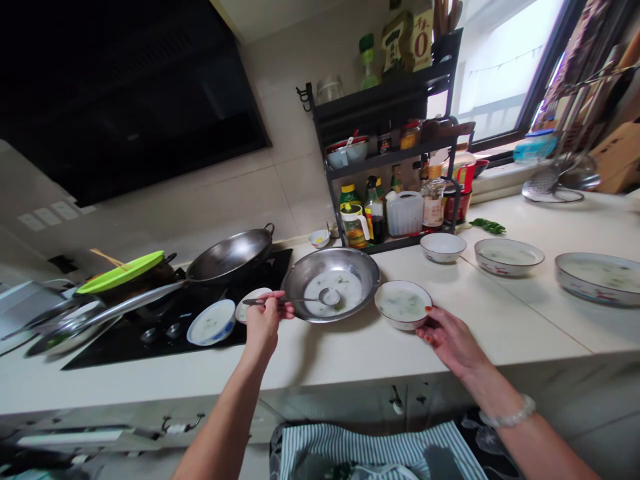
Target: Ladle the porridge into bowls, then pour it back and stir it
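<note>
My left hand (269, 313) is closed around the handle of a ladle (329, 297). The ladle's bowl is over the white, green-flecked soup in a wide steel basin (373, 279); whether it touches the surface I cannot tell. With thumb and fingers, my right hand (453, 339) grips the right rim of a dark-rimmed soup bowl (403, 325), just right of the basin. That bowl holds the same white soup with green bits. Partly behind my left hand is a small bowl (241, 312), and left of it a blue-patterned bowl (211, 325) of soup stands on the stove's edge.
An upright wok (230, 257) sits on the black stove (145, 347), its long handle reaching left. A white bowl (443, 248), a soup bowl (508, 260) and a larger soup dish (597, 283) line the right counter. Behind stands a spice rack (385, 160) with bottles.
</note>
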{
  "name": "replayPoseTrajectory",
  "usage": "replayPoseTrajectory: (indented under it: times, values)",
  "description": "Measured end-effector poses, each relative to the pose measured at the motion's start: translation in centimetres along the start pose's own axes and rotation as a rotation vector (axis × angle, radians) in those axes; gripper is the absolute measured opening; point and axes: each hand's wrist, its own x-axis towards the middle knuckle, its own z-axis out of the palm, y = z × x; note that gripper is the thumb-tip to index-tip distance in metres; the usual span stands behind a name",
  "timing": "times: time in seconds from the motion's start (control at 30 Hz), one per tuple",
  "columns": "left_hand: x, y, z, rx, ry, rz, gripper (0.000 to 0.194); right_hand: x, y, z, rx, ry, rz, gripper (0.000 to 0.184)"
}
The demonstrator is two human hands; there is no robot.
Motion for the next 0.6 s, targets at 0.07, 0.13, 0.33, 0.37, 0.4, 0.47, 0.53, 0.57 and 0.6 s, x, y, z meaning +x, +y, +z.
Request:
replayPoseTrajectory:
  times: [0.07,0.13,0.33,0.37,0.4,0.47,0.53,0.57,0.6]
  values:
    - [-0.1,0.3,0.1,-0.001,0.001,0.000,0.026,0.0,0.1,-0.1,0.012,-0.001,-0.002,0.025]
    - [-0.1,0.5,0.2,-0.010,-0.008,0.000,0.026,0.0,0.2,-0.1,0.012,-0.004,-0.001,0.025]
    - [-0.2,1.2,0.8,-0.030,-0.008,0.020,0.025,-0.1,0.0,0.0,-0.013,-0.010,0.000,0.024]
    - [-0.2,1.4,1.0,-0.035,-0.011,0.019,0.024,-0.1,0.0,0.0,-0.014,-0.011,0.003,0.024]
    - [-0.3,1.6,1.2,-0.042,-0.018,0.016,0.024,0.0,0.0,0.0,-0.015,-0.013,0.004,0.024]
    - [-0.5,2.2,1.8,-0.056,-0.037,0.011,0.024,0.0,0.1,-0.1,-0.012,-0.020,0.001,0.023]
    - [-0.9,2.9,2.4,-0.062,-0.058,0.008,0.024,0.0,0.1,-0.2,-0.007,-0.030,-0.001,0.021]
    - [-1.1,3.2,2.8,-0.061,-0.072,0.008,0.024,0.0,0.2,-0.2,-0.005,-0.033,0.001,0.021]
    - [-1.3,3.5,3.2,-0.059,-0.088,0.010,0.024,0.0,0.2,-0.2,-0.003,-0.035,0.002,0.021]
